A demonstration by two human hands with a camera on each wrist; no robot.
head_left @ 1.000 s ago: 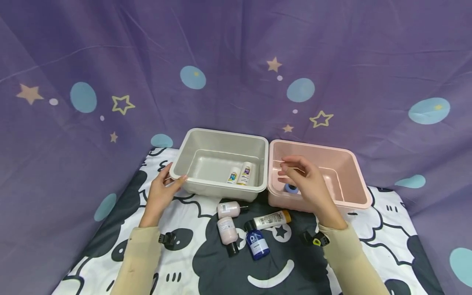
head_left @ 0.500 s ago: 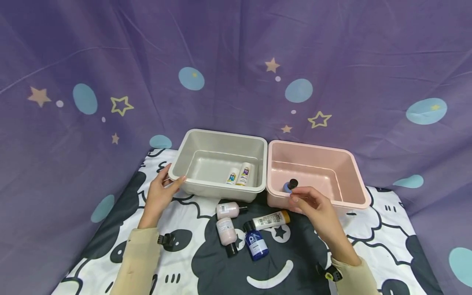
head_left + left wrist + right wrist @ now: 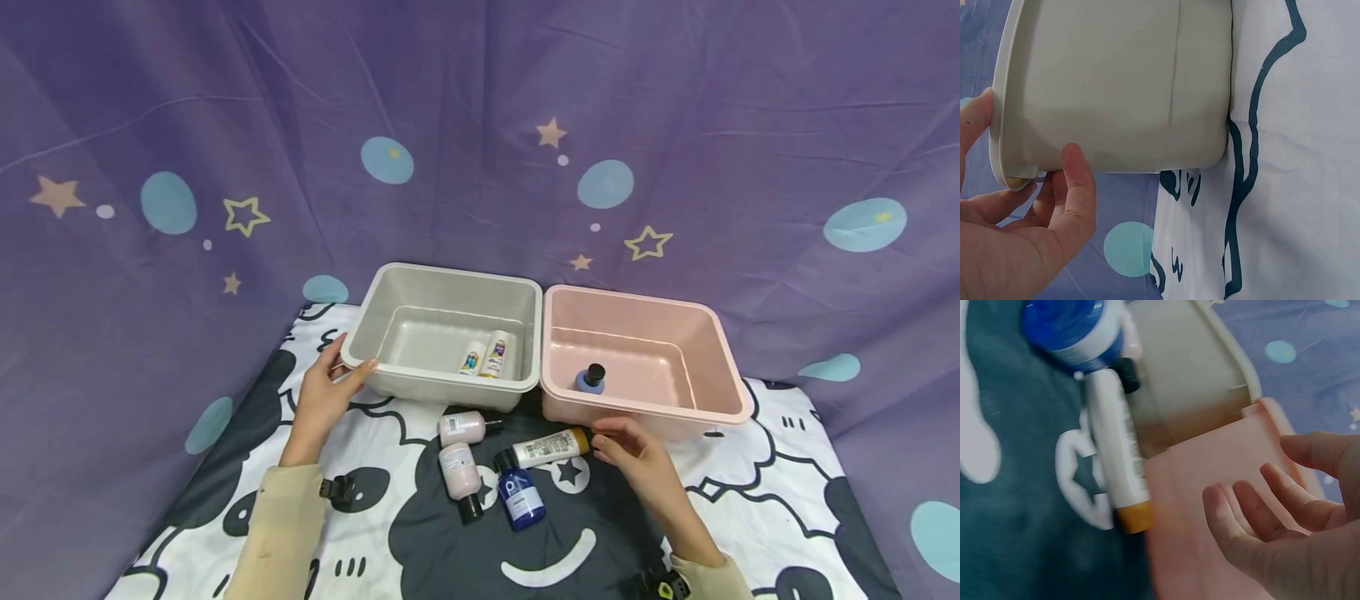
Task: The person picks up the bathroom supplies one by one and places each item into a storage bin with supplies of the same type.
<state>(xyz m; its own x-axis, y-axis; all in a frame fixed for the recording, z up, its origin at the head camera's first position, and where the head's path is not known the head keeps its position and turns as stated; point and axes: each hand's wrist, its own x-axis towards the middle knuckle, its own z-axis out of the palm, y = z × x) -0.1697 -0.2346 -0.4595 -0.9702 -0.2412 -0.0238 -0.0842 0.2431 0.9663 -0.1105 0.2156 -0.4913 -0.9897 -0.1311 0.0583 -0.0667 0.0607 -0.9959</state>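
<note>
My left hand [image 3: 324,408] grips the front left corner of a grey plastic bin [image 3: 427,385], thumb on the rim and the other fingers curled below it in the left wrist view. Two small white bottles [image 3: 496,354] lie inside that bin. Beside it stands a pink bin [image 3: 637,321] with a light blue, black-capped bottle [image 3: 591,382] in it. My right hand [image 3: 641,462] holds nothing, its fingers loosely bent before the pink bin's front wall. Its fingertips are close to the orange cap of a white tube [image 3: 551,447] lying on the cloth.
A dark blue bottle [image 3: 522,500] lies against the tube's left end. Two pale pink, black-capped bottles [image 3: 461,471] lie left of it on the sheep-patterned cloth [image 3: 352,525]. A purple curtain [image 3: 480,208] hangs behind the bins.
My right hand has come out from over the pink bin and down toward the tube, uncovering the light blue bottle inside. My left hand stays at the grey bin's corner.
</note>
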